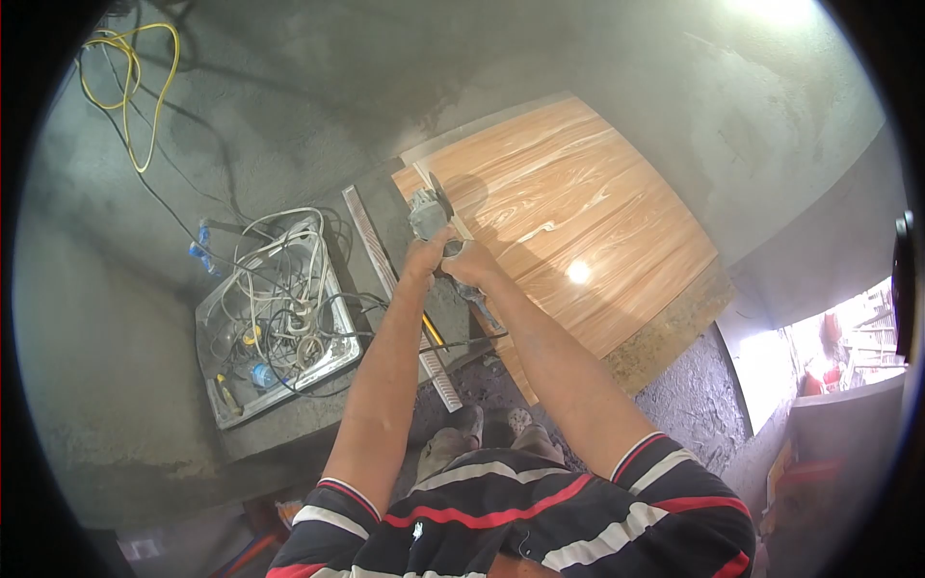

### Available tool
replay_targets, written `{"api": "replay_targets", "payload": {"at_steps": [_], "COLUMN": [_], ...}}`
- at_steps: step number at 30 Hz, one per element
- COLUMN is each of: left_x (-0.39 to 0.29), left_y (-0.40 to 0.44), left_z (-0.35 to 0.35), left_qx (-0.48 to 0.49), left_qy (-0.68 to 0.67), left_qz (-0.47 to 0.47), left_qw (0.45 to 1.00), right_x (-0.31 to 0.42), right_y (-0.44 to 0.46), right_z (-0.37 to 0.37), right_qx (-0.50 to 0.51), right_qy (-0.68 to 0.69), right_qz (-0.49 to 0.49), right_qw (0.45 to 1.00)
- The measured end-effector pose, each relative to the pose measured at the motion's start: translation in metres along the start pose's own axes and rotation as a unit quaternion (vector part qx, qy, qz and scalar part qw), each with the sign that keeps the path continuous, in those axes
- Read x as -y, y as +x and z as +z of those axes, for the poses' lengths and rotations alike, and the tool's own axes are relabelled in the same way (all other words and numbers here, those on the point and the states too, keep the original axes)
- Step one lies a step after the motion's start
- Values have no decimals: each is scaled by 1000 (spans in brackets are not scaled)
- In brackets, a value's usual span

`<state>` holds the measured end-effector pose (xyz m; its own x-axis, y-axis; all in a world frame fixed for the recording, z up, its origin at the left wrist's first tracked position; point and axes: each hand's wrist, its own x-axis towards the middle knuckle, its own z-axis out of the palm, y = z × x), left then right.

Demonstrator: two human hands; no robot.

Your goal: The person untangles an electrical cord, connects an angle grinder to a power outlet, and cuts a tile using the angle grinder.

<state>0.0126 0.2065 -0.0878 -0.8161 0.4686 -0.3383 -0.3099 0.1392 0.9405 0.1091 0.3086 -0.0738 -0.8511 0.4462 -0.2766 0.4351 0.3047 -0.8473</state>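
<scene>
Both hands are wrapped round a grey, dusty angle grinder (429, 216) at the left part of a wood-grain tile (588, 212). My left hand (425, 256) grips it beside its head, and my right hand (469, 264) closes round the body just to the right. The grinder's disc stands edge-on over the tile, along a pale line parallel to the left edge. Whether the disc touches the tile, I cannot tell. From the tool's rear a dark cable runs down between my forearms.
Left of the tile lies a long metal straightedge (364, 226), with a yellow pencil-like stick (434, 329) near it. A dusty white tray (344, 332) holds tangled cables and small items. A yellow cord (176, 58) is looped at upper left. My feet are close below the tile.
</scene>
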Motion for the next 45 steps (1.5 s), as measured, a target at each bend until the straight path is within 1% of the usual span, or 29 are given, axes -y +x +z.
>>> {"api": "replay_targets", "payload": {"at_steps": [2, 6, 8, 10, 15, 18, 22, 24, 28, 30, 33, 35, 39, 45], "left_x": [-4, -8, -1, 8, 17, 15, 8, 3, -2, -2, 4, 9, 11, 15], "left_y": [-5, -14, -7, 2, 6, 1, -5, -11, -18, -22, -19, -16, -19, -19], "left_z": [2, 5, 3, 0, 0, 1, 3, 5, 8, 8, 8, 7, 7, 8], "left_qx": [-1, -9, -12, -14, -4, -5, -1, -9, -21, 1, -9, -7, -4, -2], "left_qy": [-2, 7, 13, 20, 15, 18, 15, 22, 26, 11, 13, 11, 12, 12], "left_qz": [-2, 1, -11, -23, -4, 1, -6, 7, 2, -12, -10, -2, 16, 6], "left_qw": [1000, 1000, 1000, 999, 1000, 1000, 1000, 1000, 999, 1000, 1000, 1000, 1000, 1000], "right_x": [-6, -10, -7, -4, -10, -10, -5, -4, -5, -10, -12, -6, -2, -9], "right_y": [6, 4, -2, -6, -5, -6, -11, -12, -11, -9, -12, -20, -29, -27], "right_z": [4, 5, 0, -2, 0, -2, -3, -4, -4, -2, -1, -6, -10, -8], "right_qx": [-4, -14, 6, 5, 5, 14, 3, -1, 6, 11, 4, 3, 12, 13], "right_qy": [-12, -19, -12, -17, -19, -22, -17, -20, -15, -15, -7, -36, -16, -29], "right_qz": [14, 7, 7, 8, 7, 8, 0, -3, 5, 14, -7, 16, 9, 12], "right_qw": [1000, 1000, 1000, 1000, 1000, 1000, 1000, 1000, 1000, 1000, 1000, 999, 1000, 999]}}
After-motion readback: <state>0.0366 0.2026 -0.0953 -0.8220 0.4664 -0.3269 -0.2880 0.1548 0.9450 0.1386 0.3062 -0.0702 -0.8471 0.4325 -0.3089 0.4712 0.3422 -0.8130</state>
